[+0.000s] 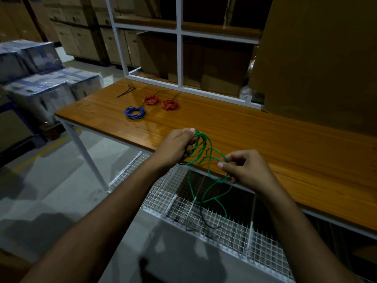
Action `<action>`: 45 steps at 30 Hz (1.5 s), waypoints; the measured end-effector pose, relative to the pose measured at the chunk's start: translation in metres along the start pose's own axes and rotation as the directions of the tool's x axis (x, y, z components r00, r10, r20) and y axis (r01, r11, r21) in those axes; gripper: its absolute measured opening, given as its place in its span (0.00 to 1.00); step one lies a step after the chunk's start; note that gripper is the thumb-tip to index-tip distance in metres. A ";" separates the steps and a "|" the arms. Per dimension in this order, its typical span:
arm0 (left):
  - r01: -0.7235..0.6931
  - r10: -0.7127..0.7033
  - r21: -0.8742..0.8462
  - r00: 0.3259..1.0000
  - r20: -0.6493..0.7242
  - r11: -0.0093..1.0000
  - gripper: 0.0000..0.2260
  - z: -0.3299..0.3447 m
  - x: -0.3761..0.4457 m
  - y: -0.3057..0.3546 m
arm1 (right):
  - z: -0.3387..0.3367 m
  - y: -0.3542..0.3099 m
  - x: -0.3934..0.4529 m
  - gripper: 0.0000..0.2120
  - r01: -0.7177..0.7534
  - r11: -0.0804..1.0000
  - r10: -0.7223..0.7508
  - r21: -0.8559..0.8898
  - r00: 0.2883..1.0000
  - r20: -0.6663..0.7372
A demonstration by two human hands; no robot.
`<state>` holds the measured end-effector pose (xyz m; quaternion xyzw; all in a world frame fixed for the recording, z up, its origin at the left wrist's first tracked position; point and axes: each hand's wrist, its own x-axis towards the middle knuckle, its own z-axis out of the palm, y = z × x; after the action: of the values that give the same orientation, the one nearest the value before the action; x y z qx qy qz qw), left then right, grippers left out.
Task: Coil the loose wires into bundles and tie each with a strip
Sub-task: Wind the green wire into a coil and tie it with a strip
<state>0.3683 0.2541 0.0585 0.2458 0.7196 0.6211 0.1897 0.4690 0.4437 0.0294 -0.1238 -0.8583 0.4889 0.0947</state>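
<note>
Left hand (pixel 179 146) has its fingers curled tight round a bunch of green wire (pixel 201 148) loops, just off the near edge of the table (pixel 285 152). Right hand (pixel 242 168) pinches a strand between thumb and fingertips; the slack dangles below. Blue coil (pixel 135 112) and two red coils (pixel 161 102) sit well beyond the fingers.

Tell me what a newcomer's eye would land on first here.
First the green wire, half-coiled between the left hand and right hand at the wooden table's near edge, its tail hanging over the mesh shelf. Then the blue coil and two red coils at the far left.
</note>
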 end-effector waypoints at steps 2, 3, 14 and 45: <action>0.027 -0.028 -0.046 0.999 -0.021 0.999 0.16 -0.007 0.001 0.000 | -0.004 0.003 -0.002 0.06 0.085 0.973 -0.122 -0.213 0.979 -0.165; 0.047 -0.049 -0.071 0.998 -0.030 0.996 0.16 -0.011 0.002 -0.001 | -0.006 0.002 -0.005 0.06 0.128 0.951 -0.201 -0.281 0.948 -0.248; 0.216 -0.230 -0.478 0.973 0.030 0.852 0.19 -0.024 0.014 -0.009 | 0.004 0.016 -0.027 0.06 0.515 0.751 -0.655 -0.412 0.657 -0.373; 0.129 -0.111 -0.577 0.992 0.066 0.806 0.17 -0.037 0.012 -0.005 | 0.057 -0.016 -0.026 0.02 -0.091 0.759 0.187 0.644 0.979 -0.082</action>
<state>0.3368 0.2304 0.0600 0.1392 0.5072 0.7940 0.3047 0.4755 0.3820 0.0133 -0.1819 -0.6211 0.7463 0.1551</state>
